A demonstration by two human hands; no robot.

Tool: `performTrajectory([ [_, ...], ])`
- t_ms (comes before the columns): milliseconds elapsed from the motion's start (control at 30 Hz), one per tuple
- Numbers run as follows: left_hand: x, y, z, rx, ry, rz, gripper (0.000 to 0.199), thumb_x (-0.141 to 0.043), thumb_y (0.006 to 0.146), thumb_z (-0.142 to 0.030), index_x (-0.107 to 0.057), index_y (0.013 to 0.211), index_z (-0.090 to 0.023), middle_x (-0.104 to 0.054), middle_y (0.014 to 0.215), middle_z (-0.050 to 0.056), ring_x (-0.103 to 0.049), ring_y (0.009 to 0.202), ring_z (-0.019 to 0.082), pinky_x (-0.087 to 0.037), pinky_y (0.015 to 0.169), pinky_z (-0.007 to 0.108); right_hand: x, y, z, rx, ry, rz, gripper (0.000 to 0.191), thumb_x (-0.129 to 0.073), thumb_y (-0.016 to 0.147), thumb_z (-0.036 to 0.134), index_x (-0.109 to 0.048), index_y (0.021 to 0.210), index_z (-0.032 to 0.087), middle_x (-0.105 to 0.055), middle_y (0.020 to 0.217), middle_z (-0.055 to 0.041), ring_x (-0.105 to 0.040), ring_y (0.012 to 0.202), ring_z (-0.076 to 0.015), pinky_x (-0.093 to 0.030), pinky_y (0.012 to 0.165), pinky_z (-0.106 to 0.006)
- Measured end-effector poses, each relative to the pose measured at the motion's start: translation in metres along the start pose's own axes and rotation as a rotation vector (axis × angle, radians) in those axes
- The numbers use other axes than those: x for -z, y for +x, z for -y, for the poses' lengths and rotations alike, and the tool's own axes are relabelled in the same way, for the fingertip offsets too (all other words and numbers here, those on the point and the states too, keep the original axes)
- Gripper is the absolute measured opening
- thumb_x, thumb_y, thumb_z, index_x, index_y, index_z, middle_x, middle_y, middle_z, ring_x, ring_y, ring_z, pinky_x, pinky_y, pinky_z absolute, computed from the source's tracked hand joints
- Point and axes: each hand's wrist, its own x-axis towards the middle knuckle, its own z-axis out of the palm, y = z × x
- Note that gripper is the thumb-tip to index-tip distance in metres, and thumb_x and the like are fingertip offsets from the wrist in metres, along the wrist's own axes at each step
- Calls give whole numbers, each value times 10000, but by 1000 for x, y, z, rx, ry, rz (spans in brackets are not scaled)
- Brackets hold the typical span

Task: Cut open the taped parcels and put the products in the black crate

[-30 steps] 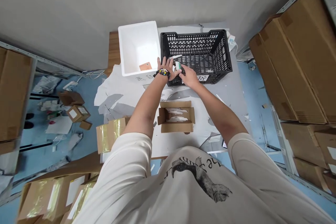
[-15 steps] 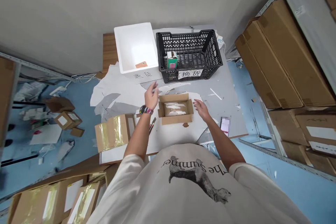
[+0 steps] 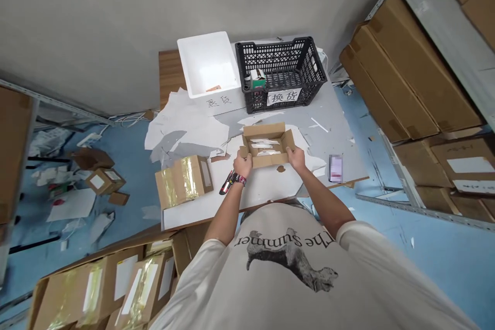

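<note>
An open brown cardboard box point(image 3: 266, 145) with its flaps spread sits near the front of the table, holding several white slender items. My left hand point(image 3: 243, 165) grips its near left corner, and my right hand point(image 3: 296, 159) grips its near right corner. A black plastic crate point(image 3: 280, 75) stands behind it, with a small green-and-white carton point(image 3: 258, 79) inside. Beside the crate is a white foam box point(image 3: 211, 64) with a small orange item point(image 3: 213, 88) at the bottom. A beaded bracelet and a watch point(image 3: 234, 179) circle my left wrist.
White paper sheets cover part of the table point(image 3: 340, 139). A gold-taped cardboard parcel point(image 3: 183, 180) lies left of my left arm, with a marker point(image 3: 226, 183) by it. A blurred phone point(image 3: 335, 168) lies to the right. Stacked cartons point(image 3: 410, 67) fill the metal shelves.
My hands have moved in from either side of the cardboard box and now grip its near corners. The view has shifted slightly, and the box sits at a slight angle.
</note>
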Motion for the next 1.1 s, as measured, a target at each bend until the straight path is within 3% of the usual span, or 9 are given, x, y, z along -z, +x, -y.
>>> performTrajectory([
  [100, 10, -12, 3, -128, -28, -14, 460, -604, 1051, -481, -702, 1432, -245, -871, 1288, 171, -818, 1263, 383, -622, 1062, 496, 11, -21, -7, 4, 11, -74, 373, -586, 984, 490, -824, 987, 203, -872, 998, -172, -805, 970, -362, -615, 865, -403],
  [200, 18, -30, -7, -239, -39, -22, 391, -656, 1022, -496, -743, 1329, -271, -894, 1125, 127, -833, 1188, 394, -628, 1011, 489, 32, -50, -23, -23, 43, -142, 381, -604, 976, 515, -816, 927, 203, -860, 921, -161, -801, 916, -362, -604, 831, -399],
  [333, 15, -61, -47, -378, -3, 45, 394, -673, 1030, -516, -757, 1305, -247, -896, 1124, 125, -842, 1136, 382, -626, 985, 456, 76, -93, -56, -17, 131, -283, 420, -618, 979, 566, -812, 915, 200, -839, 844, -128, -797, 903, -353, -604, 823, -395],
  [433, -3, -90, -83, -500, 20, 132, 388, -676, 1037, -475, -758, 1324, -227, -896, 1171, 125, -845, 1142, 353, -626, 983, 416, 117, -132, -87, -29, 185, -437, 417, -645, 971, 589, -789, 880, 208, -808, 775, -102, -793, 907, -345, -598, 817, -383],
  [567, -46, -138, -128, -661, 38, 269, 361, -696, 1035, -429, -761, 1323, -221, -897, 1186, 116, -852, 1124, 329, -632, 978, 396, 172, -194, -132, -109, 221, -617, 465, -650, 983, 644, -694, 770, 233, -761, 722, -84, -740, 787, -299, -558, 740, -358],
  [767, -137, -228, -177, -910, 76, 537, 345, -707, 1058, -430, -766, 1324, -219, -897, 1177, 110, -854, 1109, 308, -645, 999, 389, 242, -312, -210, -338, 195, -875, 513, -650, 979, 674, -526, 695, 265, -568, 583, 2, -511, 638, -186, -364, 611, -316],
  [900, -195, -296, -192, -1066, 154, 693, 346, -717, 1069, -415, -762, 1350, -220, -892, 1203, 120, -855, 1142, 321, -641, 1006, 389, 265, -387, -262, -494, 178, -988, 497, -628, 1001, 645, -507, 698, 269, -512, 574, 27, -441, 640, -171, -337, 619, -320],
  [1100, -259, -391, -198, -1203, 286, 908, 300, -740, 1076, -393, -763, 1324, -226, -894, 1198, 116, -856, 1150, 316, -634, 1002, 371, 276, -476, -313, -699, 165, -1171, 490, -632, 1008, 670, -691, 803, 229, -696, 679, -44, -597, 686, -232, -467, 686, -349],
])
